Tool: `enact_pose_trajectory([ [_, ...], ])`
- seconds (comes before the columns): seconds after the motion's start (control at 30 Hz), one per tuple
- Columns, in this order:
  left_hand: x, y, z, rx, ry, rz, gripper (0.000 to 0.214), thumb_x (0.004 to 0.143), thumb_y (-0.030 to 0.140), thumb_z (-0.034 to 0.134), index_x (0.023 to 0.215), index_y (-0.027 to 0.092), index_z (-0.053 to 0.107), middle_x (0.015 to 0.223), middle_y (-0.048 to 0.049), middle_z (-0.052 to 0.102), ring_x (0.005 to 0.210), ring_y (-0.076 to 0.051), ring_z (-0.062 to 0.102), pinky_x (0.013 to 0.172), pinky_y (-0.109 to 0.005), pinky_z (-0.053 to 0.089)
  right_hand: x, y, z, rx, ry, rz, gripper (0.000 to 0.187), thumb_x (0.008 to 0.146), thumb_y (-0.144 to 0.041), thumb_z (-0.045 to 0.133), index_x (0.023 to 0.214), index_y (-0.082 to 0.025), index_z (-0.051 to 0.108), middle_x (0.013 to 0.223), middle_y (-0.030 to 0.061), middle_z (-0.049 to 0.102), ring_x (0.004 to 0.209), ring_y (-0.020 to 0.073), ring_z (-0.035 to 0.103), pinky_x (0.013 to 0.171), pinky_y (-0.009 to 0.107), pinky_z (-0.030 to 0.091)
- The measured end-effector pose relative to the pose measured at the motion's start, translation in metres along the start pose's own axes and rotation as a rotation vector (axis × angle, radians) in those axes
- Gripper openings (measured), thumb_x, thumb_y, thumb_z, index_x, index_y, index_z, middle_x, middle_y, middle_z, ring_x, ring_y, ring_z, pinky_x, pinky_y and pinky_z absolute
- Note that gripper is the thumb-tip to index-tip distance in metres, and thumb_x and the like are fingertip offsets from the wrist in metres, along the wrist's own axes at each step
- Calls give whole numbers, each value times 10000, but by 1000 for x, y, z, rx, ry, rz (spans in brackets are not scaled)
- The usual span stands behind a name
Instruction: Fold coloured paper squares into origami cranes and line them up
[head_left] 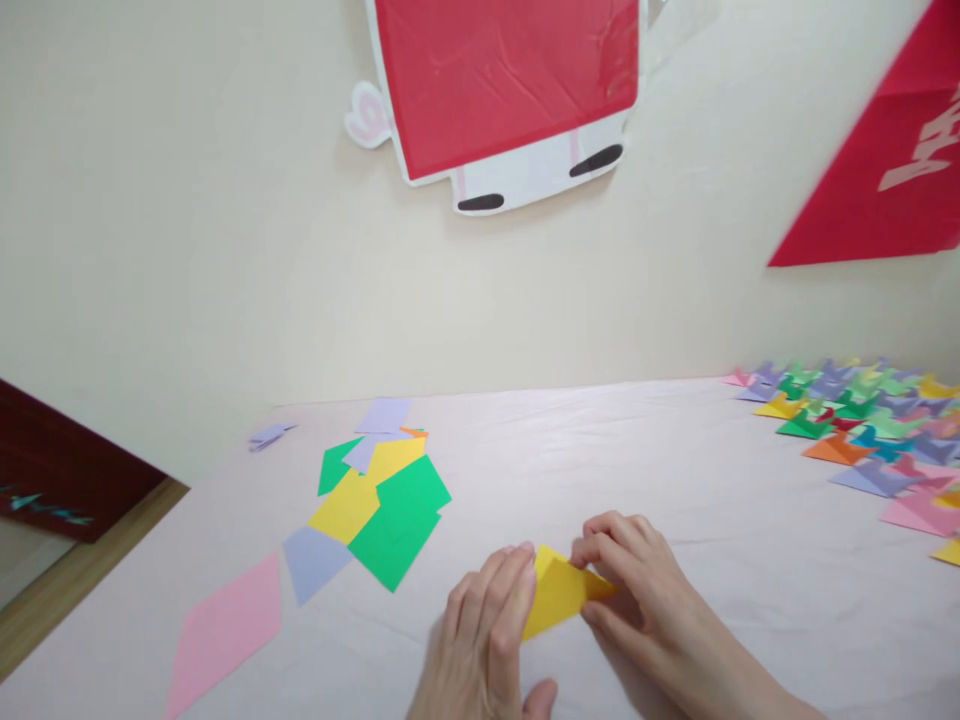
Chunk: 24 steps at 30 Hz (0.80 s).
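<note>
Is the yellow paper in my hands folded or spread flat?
Folded: the yellow paper shows overlapping layers and tapers to a point at the right hand.

I see my left hand [484, 630] stretched, fingers [491, 590] together, thumb [540, 698] apart — my right hand [639, 590] curled, pinching, its forearm [739, 655] slanting lower right.

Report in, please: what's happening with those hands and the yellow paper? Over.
Left hand on the yellow paper's left side. Right hand pinching its right end. Paper partly covered, visibly folded. Loose sheets apart, leftward, seemingly not in the way.
</note>
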<state>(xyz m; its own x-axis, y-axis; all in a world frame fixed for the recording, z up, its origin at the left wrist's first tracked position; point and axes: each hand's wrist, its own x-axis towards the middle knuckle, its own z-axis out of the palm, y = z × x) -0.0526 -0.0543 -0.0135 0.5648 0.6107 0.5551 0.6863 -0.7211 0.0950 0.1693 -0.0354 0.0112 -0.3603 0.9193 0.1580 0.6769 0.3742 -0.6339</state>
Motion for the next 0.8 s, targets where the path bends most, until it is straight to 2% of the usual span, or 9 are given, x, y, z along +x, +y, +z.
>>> enact_pose_trajectory([
  [0.07,4,1,1,-12,-4,44,564,879,159,450,1400,19,285,1346,-194,544,1375,-250,349,1019,-400,376,1,-3,0,-13,14,-91,309,793,18,467,955,-223,576,1033,67,563,985,227,493,839,387,454],
  [0.17,8,1,5,48,29,124,444,956,232,377,1353,37,406,1318,-144,587,1398,-255,302,1049,-402,296,0,-5,-1,-46,57,-209,264,838,3,458,849,-227,588,959,52,591,893,207,508,765,339,451],
  [0.23,10,2,6,114,50,147,391,975,209,345,1304,59,492,1300,-104,609,1403,-245,288,1070,-395,248,1,-4,-4,-76,127,-262,239,857,-29,489,792,-233,597,932,44,611,865,200,514,749,323,444],
  [0.37,12,0,2,254,-53,188,358,959,113,383,1269,115,563,1323,-54,598,1373,-207,329,1050,-345,282,7,8,-14,-195,219,-329,235,875,-55,506,782,-236,623,1018,46,656,930,202,538,783,318,444],
  [0.5,6,-1,4,316,-84,307,327,1000,193,387,1258,167,587,1328,-44,593,1252,-196,477,993,-310,365,9,16,-26,-332,158,-404,274,858,-29,483,850,-248,646,974,11,699,964,201,555,804,307,440],
  [0.63,-3,0,11,344,-65,313,307,997,213,426,1255,161,584,1324,-75,592,1185,-191,540,1004,-291,383,-2,11,-24,-376,121,-458,299,864,-59,447,997,-238,646,955,24,703,958,203,583,818,312,448],
  [0.73,-7,2,14,331,-43,294,307,991,208,444,1263,157,578,1326,-84,589,1146,-182,564,1013,-284,391,-11,6,-15,-288,61,-454,253,902,-97,429,912,-235,641,857,23,684,822,182,599,758,293,469],
  [0.8,-9,4,14,314,-50,265,313,984,193,454,1270,148,573,1334,-90,583,1126,-173,577,997,-268,413,-14,5,-11,-202,2,-401,260,927,-106,410,852,-229,626,819,22,668,738,157,597,688,259,479],
])
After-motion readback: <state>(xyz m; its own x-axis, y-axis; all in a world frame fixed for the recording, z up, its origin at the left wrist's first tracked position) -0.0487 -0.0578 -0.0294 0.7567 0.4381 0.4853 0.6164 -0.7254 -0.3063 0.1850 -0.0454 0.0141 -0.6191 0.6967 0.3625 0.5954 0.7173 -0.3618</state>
